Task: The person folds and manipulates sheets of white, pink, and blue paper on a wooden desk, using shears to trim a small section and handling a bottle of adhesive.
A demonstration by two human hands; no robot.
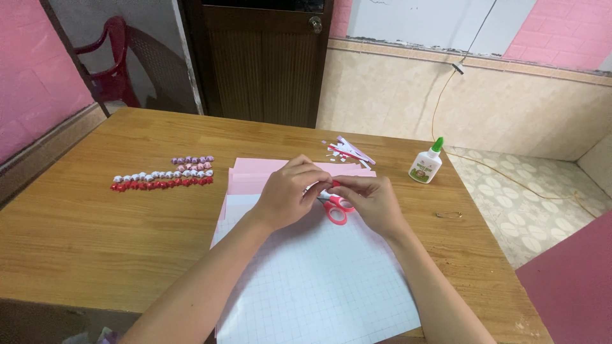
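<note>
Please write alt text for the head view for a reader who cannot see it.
Two bare hands, left hand and right hand, meet over red-handled scissors on gridded white sheets and pink paper on a wooden table. Rows of small folded pieces lie left, a glue bottle right.

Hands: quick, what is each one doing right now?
Left hand: fingers pinched on a small paper piece.
Right hand: pinching the same piece, above the red scissors.

Around the pink-handled scissors (336, 207) on the wooden table (76, 236), bare tabletop opens left as far as rows of small folded paper stars (162, 178), while paper scraps (347, 153) behind and a glue bottle (426, 164) to the right crowd the far side.
</note>
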